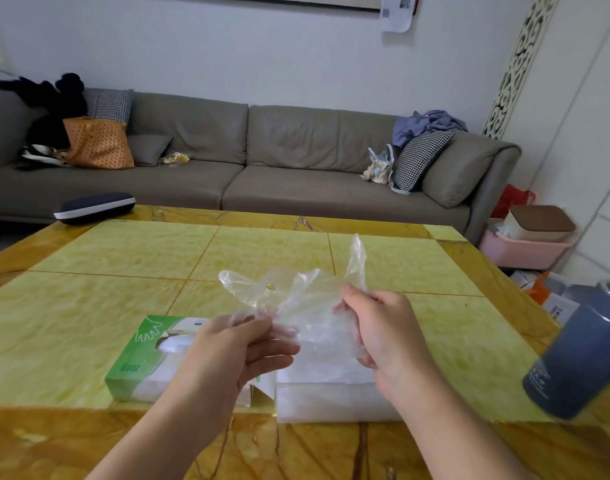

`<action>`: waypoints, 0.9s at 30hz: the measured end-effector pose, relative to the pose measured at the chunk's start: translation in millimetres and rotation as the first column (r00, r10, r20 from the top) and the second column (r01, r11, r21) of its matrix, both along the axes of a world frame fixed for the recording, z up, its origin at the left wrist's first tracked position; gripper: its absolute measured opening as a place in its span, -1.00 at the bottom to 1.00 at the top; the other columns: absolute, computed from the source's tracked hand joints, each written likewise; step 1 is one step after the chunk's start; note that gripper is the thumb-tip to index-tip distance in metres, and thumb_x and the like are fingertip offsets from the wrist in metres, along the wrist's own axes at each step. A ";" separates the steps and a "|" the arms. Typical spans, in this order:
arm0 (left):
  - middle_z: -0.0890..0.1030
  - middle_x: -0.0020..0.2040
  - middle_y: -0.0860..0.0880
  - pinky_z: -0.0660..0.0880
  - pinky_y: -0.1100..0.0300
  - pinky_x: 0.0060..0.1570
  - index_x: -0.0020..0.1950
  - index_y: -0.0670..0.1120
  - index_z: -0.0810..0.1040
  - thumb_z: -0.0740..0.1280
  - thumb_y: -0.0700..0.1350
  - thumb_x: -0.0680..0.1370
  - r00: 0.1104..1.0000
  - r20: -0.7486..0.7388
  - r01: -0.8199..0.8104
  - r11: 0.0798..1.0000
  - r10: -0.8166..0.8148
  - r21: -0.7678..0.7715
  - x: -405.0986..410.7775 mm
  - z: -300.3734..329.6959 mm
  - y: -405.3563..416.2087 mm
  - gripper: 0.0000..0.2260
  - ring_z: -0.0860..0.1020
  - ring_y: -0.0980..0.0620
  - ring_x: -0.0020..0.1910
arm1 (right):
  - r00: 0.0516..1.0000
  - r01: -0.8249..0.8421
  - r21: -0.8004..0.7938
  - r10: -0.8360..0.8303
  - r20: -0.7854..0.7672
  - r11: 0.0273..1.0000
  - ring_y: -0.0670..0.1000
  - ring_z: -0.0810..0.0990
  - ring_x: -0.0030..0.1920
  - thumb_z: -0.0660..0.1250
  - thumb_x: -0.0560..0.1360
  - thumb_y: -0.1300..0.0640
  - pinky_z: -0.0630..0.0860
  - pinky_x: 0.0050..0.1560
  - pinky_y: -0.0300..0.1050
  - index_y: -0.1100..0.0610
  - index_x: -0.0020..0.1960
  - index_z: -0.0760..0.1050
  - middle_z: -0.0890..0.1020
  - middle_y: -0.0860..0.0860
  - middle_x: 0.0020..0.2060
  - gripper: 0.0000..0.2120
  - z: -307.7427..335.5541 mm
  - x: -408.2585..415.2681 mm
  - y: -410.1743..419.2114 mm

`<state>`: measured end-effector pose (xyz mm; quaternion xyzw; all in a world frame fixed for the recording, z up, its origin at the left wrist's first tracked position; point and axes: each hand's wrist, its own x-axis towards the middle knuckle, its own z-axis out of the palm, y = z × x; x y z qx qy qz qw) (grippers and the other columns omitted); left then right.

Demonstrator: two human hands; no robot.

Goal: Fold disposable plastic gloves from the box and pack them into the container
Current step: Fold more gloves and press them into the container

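A clear plastic glove hangs crumpled in the air above the table, its fingers sticking up and to the left. My left hand pinches its lower left part between thumb and fingers. My right hand grips its right side with curled fingers. Below my left hand lies the green and white glove box, partly hidden by my wrist. A clear plastic container stands under my right hand, with whitish plastic inside.
A dark blue cylindrical cup stands at the table's right edge. A dark glasses case lies at the far left corner. The yellow marble table stretches ahead; a grey sofa is behind it.
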<state>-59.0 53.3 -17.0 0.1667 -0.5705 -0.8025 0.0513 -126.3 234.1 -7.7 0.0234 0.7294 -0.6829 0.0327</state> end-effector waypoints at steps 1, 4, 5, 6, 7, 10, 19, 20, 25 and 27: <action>0.72 -0.09 -0.30 0.65 0.04 -0.21 0.07 -0.32 0.62 0.28 -0.27 0.66 1.000 -0.006 -0.009 1.000 0.009 0.017 0.1 1.5 0.2 -0.85 0.71 -0.22 -0.18 | 1.000 0.010 -0.008 -0.010 0.018 1.000 -0.02 0.21 -0.59 0.34 0.67 0.02 0.12 -0.53 -0.24 0.28 -0.16 0.63 0.35 0.03 -0.55 -0.63 0.2 -0.7 1.0; 0.71 -0.07 -0.32 0.64 0.06 -0.24 0.13 -0.32 0.63 0.25 -0.30 0.64 0.998 -0.013 -0.061 0.995 0.062 0.079 0.3 1.8 -0.9 -0.82 0.71 -0.23 -0.17 | 0.999 0.012 -0.037 -0.010 0.047 0.999 -0.02 0.20 -0.57 0.33 0.68 0.01 0.09 -0.53 -0.23 0.25 -0.22 0.61 0.33 0.01 -0.53 -0.60 -0.1 -3.5 3.7; 0.71 -0.07 -0.32 0.65 0.05 -0.23 0.13 -0.33 0.62 0.25 -0.33 0.62 0.997 -0.008 -0.078 0.990 0.079 0.116 -0.2 1.3 -1.6 -0.81 0.71 -0.23 -0.16 | 0.999 0.016 -0.045 -0.014 0.049 0.999 -0.02 0.19 -0.55 0.33 0.68 0.02 0.09 -0.53 -0.23 0.24 -0.22 0.60 0.32 -0.01 -0.53 -0.61 -0.4 -4.7 4.9; 0.71 -0.05 -0.33 0.66 0.03 -0.20 0.12 -0.35 0.61 0.24 -0.35 0.60 0.996 -0.001 -0.084 0.985 0.085 0.153 -0.9 1.0 -2.3 -0.82 0.72 -0.23 -0.13 | 0.999 0.020 -0.050 -0.018 0.048 0.999 -0.02 0.19 -0.54 0.34 0.68 0.02 0.08 -0.53 -0.22 0.24 -0.20 0.60 0.32 -0.02 -0.53 -0.63 -0.5 -5.9 5.8; 0.70 -0.04 -0.34 0.66 -0.02 -0.14 0.11 -0.36 0.59 0.23 -0.36 0.59 0.998 0.008 -0.067 0.980 0.067 0.187 -1.4 1.1 -2.5 -0.82 0.72 -0.24 -0.10 | 0.999 0.017 -0.052 -0.015 0.046 0.998 -0.01 0.19 -0.53 0.34 0.67 0.04 0.08 -0.52 -0.21 0.24 -0.17 0.60 0.32 -0.02 -0.52 -0.66 -0.2 -6.4 6.4; 0.71 -0.02 -0.29 0.65 -0.12 -0.02 0.14 -0.30 0.60 0.37 -0.21 0.58 0.997 0.018 0.066 0.973 -0.071 0.222 -1.0 0.5 -1.7 -0.80 0.71 -0.29 -0.03 | 0.998 -0.049 -0.014 0.050 0.036 0.999 -0.02 0.20 -0.55 0.35 0.66 0.09 0.08 -0.52 -0.21 0.24 -0.09 0.63 0.34 0.00 -0.50 -0.74 -0.9 -5.6 6.8; 0.70 -0.18 -0.21 0.64 0.20 -0.29 0.03 -0.33 0.66 0.43 -0.20 0.58 0.993 -0.035 -0.113 0.991 0.116 0.064 0.5 -0.9 -0.7 -0.83 0.69 -0.02 -0.30 | 0.964 -0.188 -0.086 0.201 0.173 0.978 0.04 0.59 -0.35 0.58 0.49 0.01 0.44 -0.44 -0.08 0.22 0.01 0.70 0.66 0.05 -0.28 -0.72 2.5 -4.4 7.1; 0.72 -0.16 -0.22 0.65 0.18 -0.29 0.06 -0.31 0.65 0.40 -0.20 0.60 0.989 -0.047 -0.134 0.989 0.137 0.069 0.9 1.1 0.8 -0.83 0.71 -0.05 -0.27 | 0.958 -0.203 -0.084 0.215 0.189 0.976 0.06 0.65 -0.32 0.57 0.51 0.07 0.50 -0.42 -0.08 0.22 -0.01 0.70 0.70 0.06 -0.24 -0.78 1.1 -3.8 6.9; 0.73 -0.07 -0.26 0.63 0.02 -0.15 0.08 -0.29 0.66 0.31 -0.13 0.67 0.977 -0.020 -0.208 0.976 0.210 0.068 1.2 6.0 -1.5 -0.77 0.73 -0.17 -0.17 | 0.996 -0.063 -0.137 0.072 0.056 0.989 0.02 0.65 -0.37 0.42 0.61 0.28 0.60 -0.41 -0.11 0.27 -0.05 0.65 0.69 0.09 -0.32 -0.92 -1.1 -7.3 9.5; 0.74 -0.05 -0.22 0.64 -0.01 -0.09 0.09 -0.25 0.67 0.30 -0.13 0.68 0.973 0.008 -0.232 0.970 0.232 0.072 -1.3 5.4 -8.4 -0.78 0.73 -0.16 -0.15 | 0.999 -0.043 -0.089 0.042 -0.021 0.995 0.03 0.64 -0.38 0.38 0.63 0.30 0.60 -0.40 -0.08 0.29 -0.03 0.64 0.66 0.08 -0.34 -0.91 1.5 -8.3 13.2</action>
